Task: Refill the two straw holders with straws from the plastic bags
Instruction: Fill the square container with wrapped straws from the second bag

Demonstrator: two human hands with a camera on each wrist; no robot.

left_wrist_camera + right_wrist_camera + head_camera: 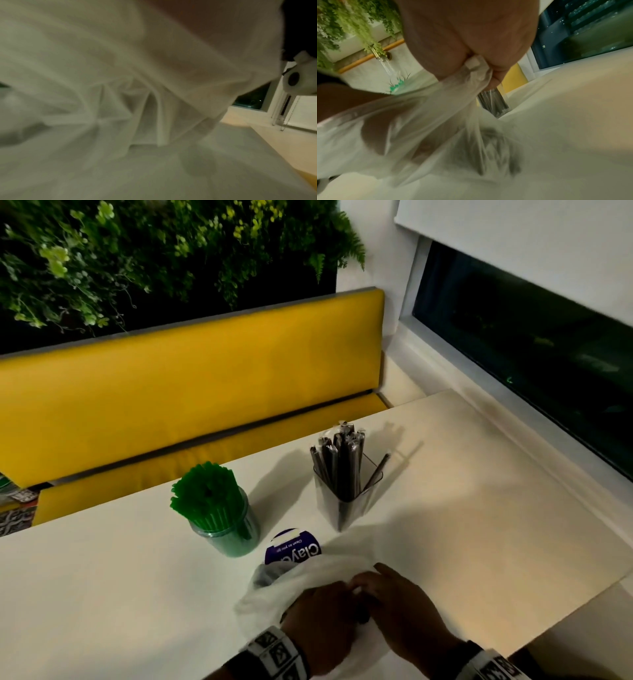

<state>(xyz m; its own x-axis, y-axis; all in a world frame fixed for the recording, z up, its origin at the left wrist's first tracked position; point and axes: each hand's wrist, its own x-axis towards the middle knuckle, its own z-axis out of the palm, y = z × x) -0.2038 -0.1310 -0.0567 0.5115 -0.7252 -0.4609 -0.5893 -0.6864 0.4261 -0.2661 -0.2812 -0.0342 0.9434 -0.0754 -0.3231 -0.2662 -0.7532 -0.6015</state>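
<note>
gripping a thin white plastic bag (315, 575) at the near edge of the white counter (479, 508), both hands sit close together over its gathered top. the right hand (404, 607) pinches a bunched fold of the film; in the right wrist view its fingers (498, 70) are curled tight round the twisted plastic. the left hand (318, 621) lies against the bag just beside the right one, and from the head view its fingers seem closed on the film, though the left wrist view shows only blurred folds of the bag (120, 94), so i cannot tell for sure. the bag is crumpled and lies on the counter, spreading away from the hands toward the holders.

behind it stands a round clear holder (227, 534) packed with upright green straws (205, 491). to its right, well apart, a square clear holder (346, 501) carries dark wrapped straws (339, 460), one leaning out toward the right. a purple-labelled wipes pack (294, 549) lies between the round holder and the bag, partly tucked under the film. a yellow bench seat (191, 378) runs along the far side of the counter.
</note>
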